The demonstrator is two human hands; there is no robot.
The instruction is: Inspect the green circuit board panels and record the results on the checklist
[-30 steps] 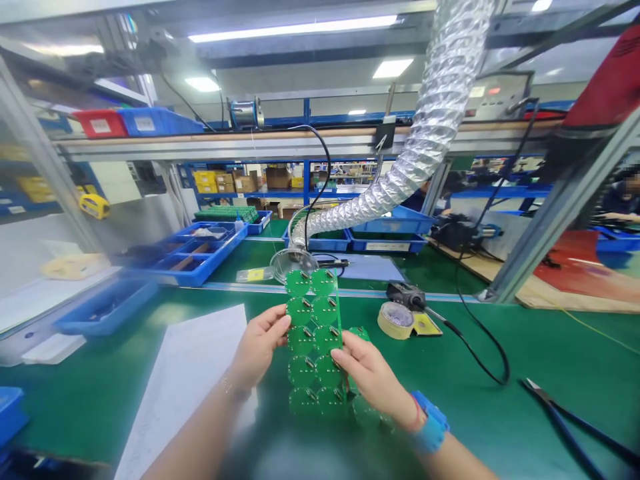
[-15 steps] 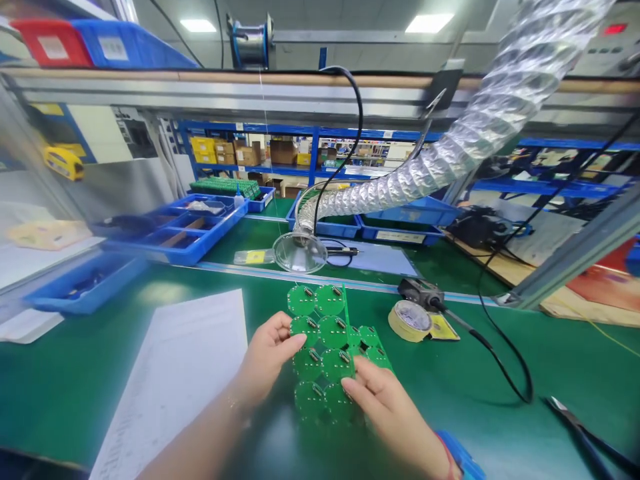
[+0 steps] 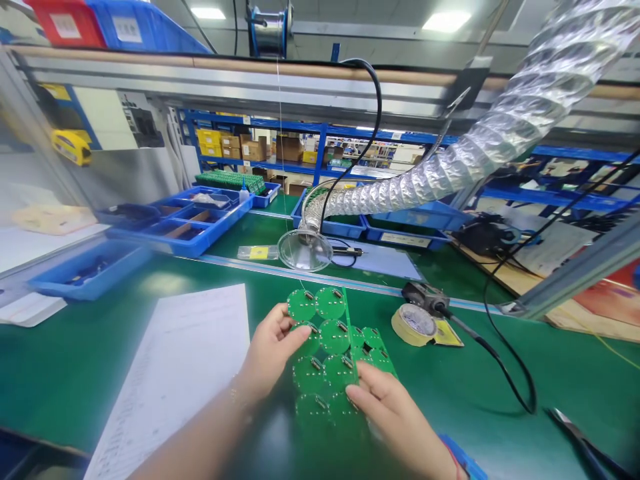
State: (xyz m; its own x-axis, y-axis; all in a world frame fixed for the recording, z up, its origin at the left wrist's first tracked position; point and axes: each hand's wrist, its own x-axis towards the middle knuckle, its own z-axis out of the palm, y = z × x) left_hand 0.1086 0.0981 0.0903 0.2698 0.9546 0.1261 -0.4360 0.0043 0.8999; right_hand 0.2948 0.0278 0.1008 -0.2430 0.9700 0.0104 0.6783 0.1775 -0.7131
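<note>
Between my two hands is a green circuit board panel (image 3: 334, 337), made of round boards in two columns with small parts soldered on. My left hand (image 3: 273, 347) pinches its left edge, thumb on top of the face. My right hand (image 3: 383, 403) grips its lower right edge, thumb in front and fingers behind. Another green circuit board (image 3: 375, 345) shows behind the panel's right side; whether my right hand touches it I cannot tell. Just beyond the panel's far end is the clear round fume hood (image 3: 305, 251) of the silver duct.
A printed sheet (image 3: 185, 360) lies to the left, beside blue trays (image 3: 187, 243). Right of the boards are a tape roll (image 3: 414, 325), a corded black device (image 3: 425, 297) and pliers (image 3: 575, 427). The silver duct (image 3: 440, 173) crosses above, and a solder spool (image 3: 270, 32) hangs overhead.
My left hand has shifted slightly up along the panel's left edge. The camera view has turned a little; both hands still hold the panel.
</note>
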